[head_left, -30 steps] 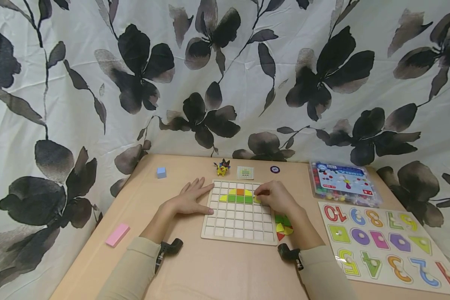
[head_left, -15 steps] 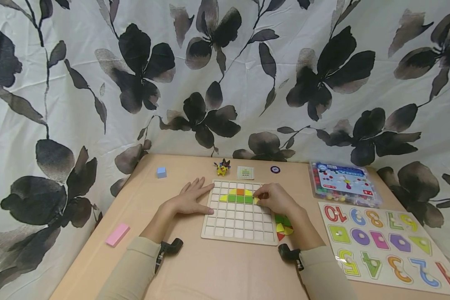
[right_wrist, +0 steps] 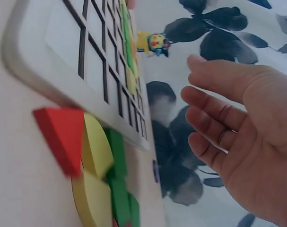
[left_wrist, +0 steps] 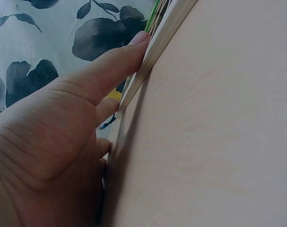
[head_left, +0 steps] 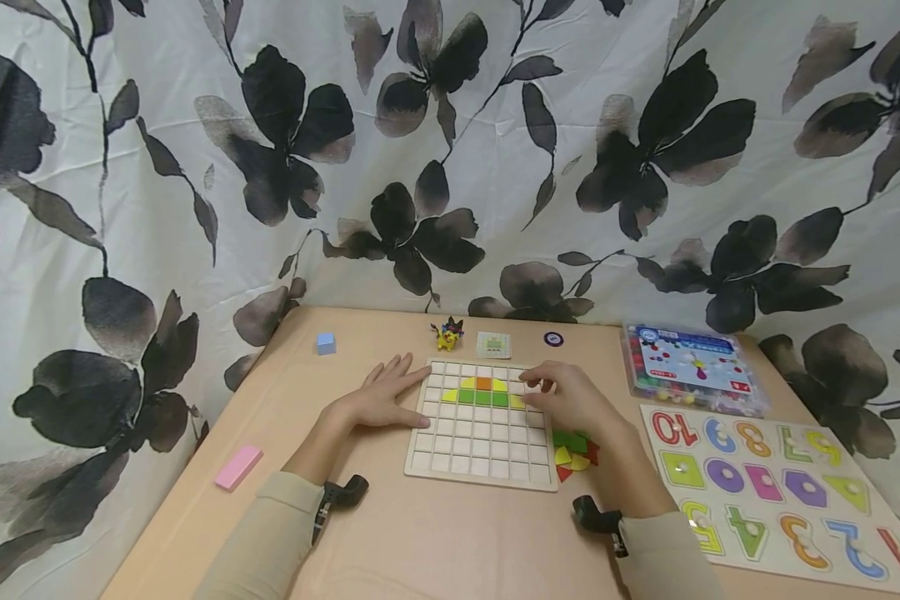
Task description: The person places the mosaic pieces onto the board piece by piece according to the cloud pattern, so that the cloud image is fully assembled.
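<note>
A wooden grid board [head_left: 480, 450] lies on the table. Its upper rows hold a small pattern of yellow, orange and green tiles [head_left: 482, 392]. My left hand [head_left: 390, 393] lies flat on the table, and its thumb [left_wrist: 115, 66] presses against the board's left edge [left_wrist: 157, 52]. My right hand [head_left: 562, 396] hovers over the board's right edge with relaxed fingers [right_wrist: 214, 109] and holds nothing. Loose red, yellow and green pieces [head_left: 573, 452] lie just right of the board, under that hand; the same pieces [right_wrist: 93, 156] lie beside the board's rim [right_wrist: 30, 71].
A number puzzle board [head_left: 765, 487] and a clear plastic box [head_left: 690, 367] lie at the right. A pink block [head_left: 237, 467] and a blue cube [head_left: 326, 343] sit at the left. Behind the board stand a yellow toy figure [head_left: 447, 333], a small card [head_left: 492, 343] and a dark token [head_left: 553, 338]. A floral curtain backs the table.
My right hand has come off the yellow tile at the row's right end and drawn back to the right with its fingers opened. The left hand has stayed put.
</note>
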The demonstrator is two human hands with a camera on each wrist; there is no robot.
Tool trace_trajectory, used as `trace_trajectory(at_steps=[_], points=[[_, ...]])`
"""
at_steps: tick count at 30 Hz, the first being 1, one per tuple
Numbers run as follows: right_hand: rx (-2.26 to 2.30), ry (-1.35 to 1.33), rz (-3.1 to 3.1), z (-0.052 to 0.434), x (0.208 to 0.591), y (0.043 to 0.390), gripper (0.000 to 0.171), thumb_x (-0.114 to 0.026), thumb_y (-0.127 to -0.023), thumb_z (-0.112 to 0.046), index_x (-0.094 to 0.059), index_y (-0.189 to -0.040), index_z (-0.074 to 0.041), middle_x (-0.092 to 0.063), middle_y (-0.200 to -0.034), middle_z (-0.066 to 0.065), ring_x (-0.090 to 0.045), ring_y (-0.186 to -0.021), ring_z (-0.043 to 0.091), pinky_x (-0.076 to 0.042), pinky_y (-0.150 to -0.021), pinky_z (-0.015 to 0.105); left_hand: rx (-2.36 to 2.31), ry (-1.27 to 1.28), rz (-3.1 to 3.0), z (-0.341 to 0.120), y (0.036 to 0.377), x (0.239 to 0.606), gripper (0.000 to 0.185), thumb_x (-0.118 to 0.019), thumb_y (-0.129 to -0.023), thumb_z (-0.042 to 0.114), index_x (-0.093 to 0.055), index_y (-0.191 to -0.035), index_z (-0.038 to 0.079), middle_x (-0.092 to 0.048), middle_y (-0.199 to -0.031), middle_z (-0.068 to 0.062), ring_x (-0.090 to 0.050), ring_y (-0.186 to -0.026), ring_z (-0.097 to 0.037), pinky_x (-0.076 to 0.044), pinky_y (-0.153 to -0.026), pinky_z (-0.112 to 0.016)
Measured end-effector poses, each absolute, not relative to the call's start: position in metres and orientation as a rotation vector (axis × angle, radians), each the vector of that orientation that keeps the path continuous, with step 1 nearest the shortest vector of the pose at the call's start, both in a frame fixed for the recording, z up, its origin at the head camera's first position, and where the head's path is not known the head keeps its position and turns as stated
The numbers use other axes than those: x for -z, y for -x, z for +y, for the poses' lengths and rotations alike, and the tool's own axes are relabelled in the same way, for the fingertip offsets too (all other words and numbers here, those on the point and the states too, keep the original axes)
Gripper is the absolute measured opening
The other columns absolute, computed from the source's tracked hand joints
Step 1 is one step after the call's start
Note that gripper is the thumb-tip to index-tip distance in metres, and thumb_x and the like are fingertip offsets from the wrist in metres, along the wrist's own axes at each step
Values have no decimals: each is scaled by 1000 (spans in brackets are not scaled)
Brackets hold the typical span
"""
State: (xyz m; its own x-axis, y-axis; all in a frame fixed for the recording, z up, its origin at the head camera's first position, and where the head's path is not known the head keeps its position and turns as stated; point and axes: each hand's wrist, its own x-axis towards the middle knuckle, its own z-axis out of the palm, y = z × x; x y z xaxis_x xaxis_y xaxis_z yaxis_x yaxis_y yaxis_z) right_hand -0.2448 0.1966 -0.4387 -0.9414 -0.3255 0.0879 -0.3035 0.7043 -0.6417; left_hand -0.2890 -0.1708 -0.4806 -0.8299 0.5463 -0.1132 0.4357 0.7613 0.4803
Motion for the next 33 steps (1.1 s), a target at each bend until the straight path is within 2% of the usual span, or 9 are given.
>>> trace_trajectory(at_steps=[3,10,15,19,25,33], points=[[1086,554,2877,205,431,233,32,-75,-97,-24,-75,-127,-15,-72,-117,7,-57,-98,22,-53,-74,32,-659,-765,2713,-171,289,480,104,-72,-84,71,-25,-167,28,1,-175,-18,6,-163,-38,6,-130,-58],[1038,549,2854,233,427,210,26,-77,-94,-23,-78,-120,-18,-70,-105,-5,-57,-94,20,-53,-74,29,-668,-758,2711,-172,288,479,104,-72,-84,70,-26,-167,27,0,-175,-18,6,-163,-39,6,-130,-60],[1016,561,2758,255,431,206,22,-83,-88,-16,-79,-110,-15,-72,-99,0,-57,-89,21,-53,-69,25,-682,-752,2710,-173,289,480,104,-73,-84,69,-27,-167,27,0,-175,-19,6,-163,-39,6,-130,-59],[1022,585,2616,264,435,207,22,-86,-83,-11,-79,-104,-13,-73,-101,6,-57,-90,24,-53,-70,24,-674,-760,2707,-173,289,482,105,-73,-84,70,-26,-167,26,0,-175,-20,5,-162,-40,6,-130,-60],[980,592,2509,268,442,207,20,-88,-81,-9,-79,-98,-14,-70,-99,4,-57,-92,23,-51,-75,23,-671,-761,2703,-171,289,480,105,-73,-83,70,-26,-167,27,0,-175,-18,6,-163,-38,7,-130,-58],[953,595,2513,267,447,207,19,-88,-80,-7,-79,-93,-16,-66,-90,1,-56,-86,21,-49,-68,23,-654,-768,2709,-171,290,482,105,-72,-84,71,-24,-167,27,1,-175,-19,5,-162,-39,6,-130,-59]])
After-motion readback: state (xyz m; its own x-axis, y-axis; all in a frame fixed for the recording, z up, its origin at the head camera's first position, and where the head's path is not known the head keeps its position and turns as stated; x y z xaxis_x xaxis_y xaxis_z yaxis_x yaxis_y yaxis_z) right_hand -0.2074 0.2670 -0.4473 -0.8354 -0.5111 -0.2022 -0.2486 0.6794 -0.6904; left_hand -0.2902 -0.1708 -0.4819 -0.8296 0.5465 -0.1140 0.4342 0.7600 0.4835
